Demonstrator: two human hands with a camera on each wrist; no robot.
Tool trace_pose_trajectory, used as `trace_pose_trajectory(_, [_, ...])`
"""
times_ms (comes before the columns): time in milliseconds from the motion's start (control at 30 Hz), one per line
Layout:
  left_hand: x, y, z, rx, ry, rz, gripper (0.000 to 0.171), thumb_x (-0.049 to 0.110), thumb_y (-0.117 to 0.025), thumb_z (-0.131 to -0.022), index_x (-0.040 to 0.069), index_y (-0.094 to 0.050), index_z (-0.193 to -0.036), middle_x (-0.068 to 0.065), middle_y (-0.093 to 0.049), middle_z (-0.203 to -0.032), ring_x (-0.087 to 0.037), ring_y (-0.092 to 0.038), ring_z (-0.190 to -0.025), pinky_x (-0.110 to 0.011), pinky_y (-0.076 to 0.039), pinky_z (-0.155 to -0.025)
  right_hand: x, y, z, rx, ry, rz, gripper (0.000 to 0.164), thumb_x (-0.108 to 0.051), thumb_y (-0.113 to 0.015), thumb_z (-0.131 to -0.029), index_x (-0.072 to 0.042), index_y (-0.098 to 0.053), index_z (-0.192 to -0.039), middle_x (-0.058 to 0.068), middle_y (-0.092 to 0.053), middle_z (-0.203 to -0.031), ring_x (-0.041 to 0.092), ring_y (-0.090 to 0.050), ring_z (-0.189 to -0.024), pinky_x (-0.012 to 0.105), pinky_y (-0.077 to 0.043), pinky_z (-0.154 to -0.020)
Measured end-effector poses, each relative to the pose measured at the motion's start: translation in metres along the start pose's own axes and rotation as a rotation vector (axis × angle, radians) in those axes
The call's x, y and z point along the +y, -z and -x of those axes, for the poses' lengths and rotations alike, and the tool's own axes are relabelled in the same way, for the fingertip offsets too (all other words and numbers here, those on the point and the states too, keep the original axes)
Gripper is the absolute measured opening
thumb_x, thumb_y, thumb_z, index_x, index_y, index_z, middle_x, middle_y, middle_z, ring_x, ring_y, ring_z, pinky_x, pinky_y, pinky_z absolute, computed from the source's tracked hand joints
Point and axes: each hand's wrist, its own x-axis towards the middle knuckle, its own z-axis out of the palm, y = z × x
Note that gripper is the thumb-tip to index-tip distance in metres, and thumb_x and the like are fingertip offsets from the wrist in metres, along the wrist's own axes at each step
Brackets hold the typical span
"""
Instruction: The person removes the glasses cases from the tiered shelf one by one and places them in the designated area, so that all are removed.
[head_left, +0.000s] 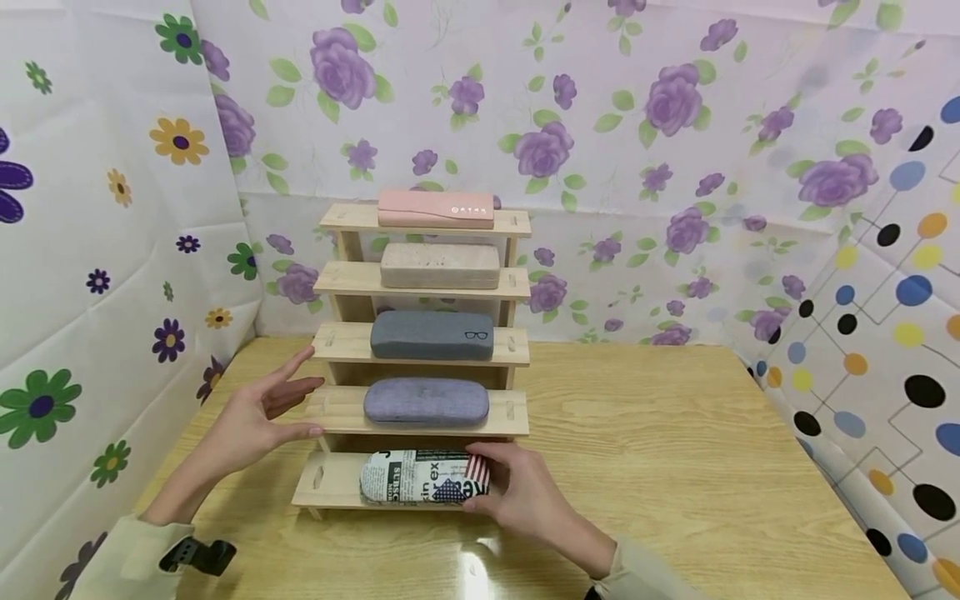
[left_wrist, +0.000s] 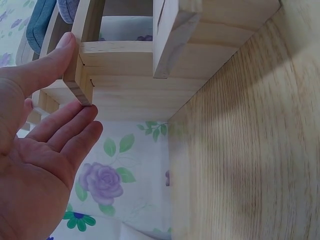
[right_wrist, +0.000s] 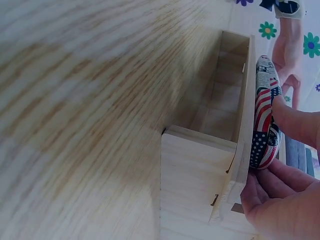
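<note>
My right hand (head_left: pixel 525 493) grips the right end of a newspaper-print glasses case (head_left: pixel 420 477), thumb on the near side and fingers on the far side. The case lies lengthwise along the lowest step of a wooden tiered rack (head_left: pixel 330 477). In the right wrist view, the case's flag-patterned end (right_wrist: pixel 262 127) is beside the step's board, and the fingers curl around that end. My left hand (head_left: pixel 255 417) is at the rack's left side, fingers spread and mostly straight. Its thumb and fingertips (left_wrist: pixel 89 114) meet the end of the second-lowest board in the left wrist view.
On the higher steps lie a lavender glasses case (head_left: pixel 426 402), a blue-grey one (head_left: pixel 432 336), a cream one (head_left: pixel 439 267) and a pink one (head_left: pixel 435 210) on top. The rack stands on a wooden table (head_left: pixel 652 450). Flower-print cloth (head_left: pixel 592 125) hangs behind.
</note>
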Motion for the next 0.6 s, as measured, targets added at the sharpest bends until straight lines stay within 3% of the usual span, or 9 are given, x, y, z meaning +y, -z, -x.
trace_pose_trajectory(400, [0.0002, 0.0010, -0.0003, 0.001, -0.010, 0.001, 0.106, 0.006, -0.091, -0.083, 0.027, -0.031, -0.168, -0.022, -0.063, -0.142, -0.037, -0.058, -0.132, -0.018, -0.049, -0.102, 0.0007, 0.0004, 0.0004, -0.037, -0.017, -0.002, 0.087, -0.019, -0.101, -0.066, -0.007, -0.065, -0.143, 0.011, -0.068, -0.137, 0.031, -0.064, -0.124, 0.051, -0.050, -0.111])
trace_pose_trajectory(600, [0.0004, -0.0002, 0.0002, 0.003, -0.002, 0.004, 0.106, 0.005, -0.091, -0.082, 0.026, -0.032, -0.168, -0.022, -0.063, -0.141, -0.039, -0.058, -0.131, -0.019, -0.050, -0.103, 0.0017, -0.0032, 0.0005, -0.036, -0.020, -0.004, 0.085, -0.017, -0.100, -0.066, -0.006, -0.065, -0.143, 0.010, -0.068, -0.137, 0.029, -0.063, -0.122, 0.052, -0.051, -0.110])
